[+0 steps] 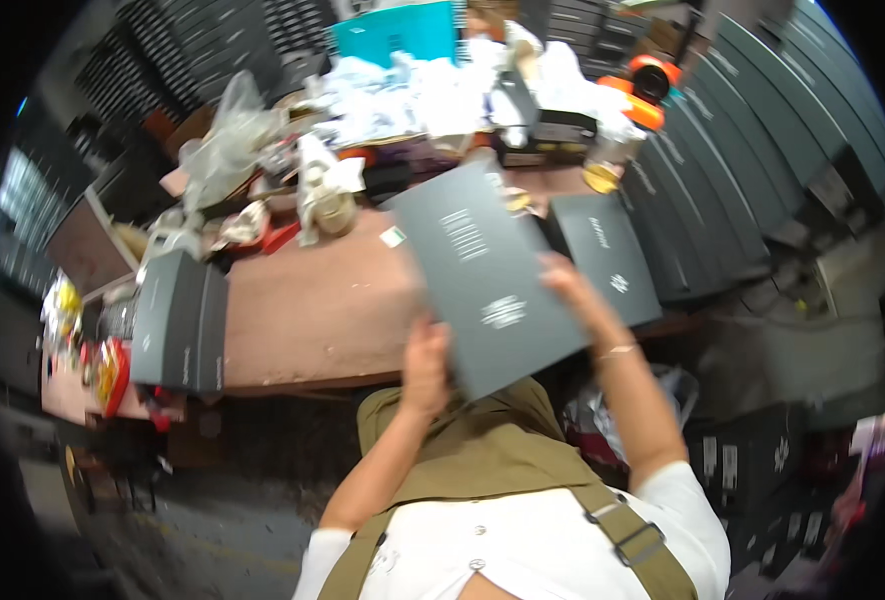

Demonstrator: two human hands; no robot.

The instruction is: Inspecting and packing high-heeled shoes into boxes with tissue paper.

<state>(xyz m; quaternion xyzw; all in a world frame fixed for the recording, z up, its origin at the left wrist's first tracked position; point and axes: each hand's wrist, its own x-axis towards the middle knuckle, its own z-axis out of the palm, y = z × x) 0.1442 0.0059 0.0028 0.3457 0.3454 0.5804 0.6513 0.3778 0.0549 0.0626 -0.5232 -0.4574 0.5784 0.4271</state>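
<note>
A flat dark grey box (483,275) with pale printing is held tilted between my hands, over the front edge of the brown table (313,310). My left hand (428,365) grips its lower left edge, fingers partly behind it. On the opposite edge, my right hand (568,285) is closed round the box's right side, a little smeared by motion. Just right of it another dark grey box (603,255) lies on the table. Two similar boxes (178,320) stand side by side at the table's left end.
Tall stacks of dark grey boxes (713,170) rise at the right. Across the table's back lie crumpled white paper (393,95), a clear plastic bag (228,145), a bottle (333,205) and an orange tape dispenser (643,95). More boxes (753,460) sit low at the right.
</note>
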